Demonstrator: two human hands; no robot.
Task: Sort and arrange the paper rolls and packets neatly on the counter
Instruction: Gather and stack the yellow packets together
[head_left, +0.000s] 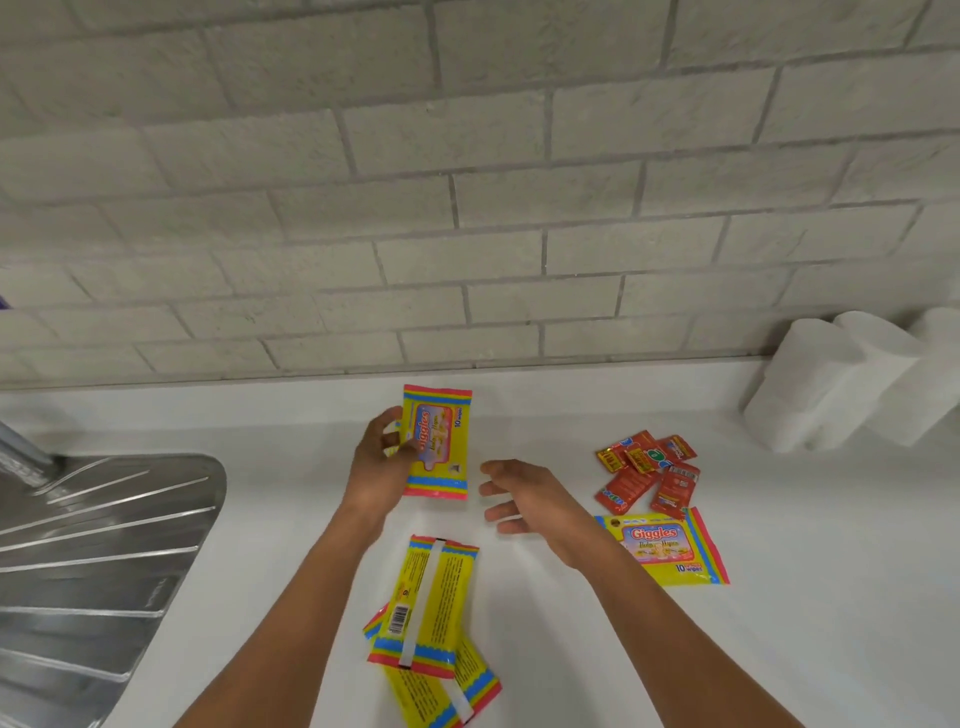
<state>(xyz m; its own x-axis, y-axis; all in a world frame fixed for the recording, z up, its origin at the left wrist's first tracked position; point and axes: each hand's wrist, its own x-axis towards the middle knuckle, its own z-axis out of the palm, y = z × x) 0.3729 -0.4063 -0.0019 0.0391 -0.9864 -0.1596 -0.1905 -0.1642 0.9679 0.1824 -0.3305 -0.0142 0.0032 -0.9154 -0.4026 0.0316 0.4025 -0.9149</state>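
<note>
Paper rolls (852, 379): white, bunched against the brick wall (467, 156) at far right of the white counter (779, 649), well apart from both hands. The exact count was hard to tell; at least three. A steel drainboard (93, 561) took up the counter's left end.

Wipes packets, yellow with pink and blue bands: two lay face-down and overlapping near the front edge (428, 608), between the forearms, long axes running roughly away from the person, the lower one skewed to the right. One lay face-up to the right (675, 551), just behind the right wrist, long axis crosswise. One was held off the counter (439, 441), upright, long axis pointing toward the wall.

Red sachets (647, 470): a loose heap of about six or seven, beyond the face-up packet and right of the right hand.

Left hand (379, 462): closed on the held packet's left edge, thumb over its front, fingers behind.

Right hand (524, 496): empty, fingers spread and loosely curled, hovering just right of the held packet, not touching it.

Judgement: sorting was partly done; packets lay in three spots. The held packet sat left of the right hand and nearer the left. The face-down pair lay closest to the body, within equal reach of both hands.
</note>
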